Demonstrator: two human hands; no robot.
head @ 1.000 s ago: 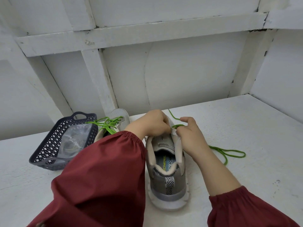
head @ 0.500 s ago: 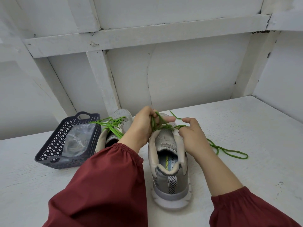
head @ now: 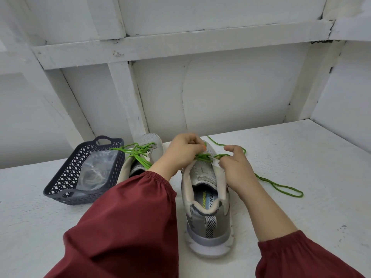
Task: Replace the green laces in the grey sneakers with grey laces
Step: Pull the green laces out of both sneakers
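While it's being unlaced, shoe (head: pixel 206 217): on bench (head: pixel 301 157), heel nearest.
L hand (head: pixel 180 153): pinches green lace (head: pixel 203 157) at eyelets.
R hand (head: pixel 234 167): grips shoe's eyelet edge.
Risk: yank w/ tail snagged → knot.
Far: 2nd shoe (head: pixel 148 143), basket (head: pixel 60 177) w/ bag (head: pixel 94 169).

The widest free stretch of the table (head: pixel 301 153) is found on the right, between the near sneaker (head: pixel 208 227) and the right wall (head: pixel 345 93); it is crossed only by the green lace (head: pixel 204 157), of which a loose loop lies flat there. The middle is taken by the left hand (head: pixel 182 153) and the right hand (head: pixel 236 169), met over this sneaker's front. On the left, passage is narrowed by the far sneaker (head: pixel 152 143), the basket (head: pixel 60 183) just beside it, and the left sleeve (head: pixel 130 217). The far edge is closed by the back wall (head: pixel 230 93).
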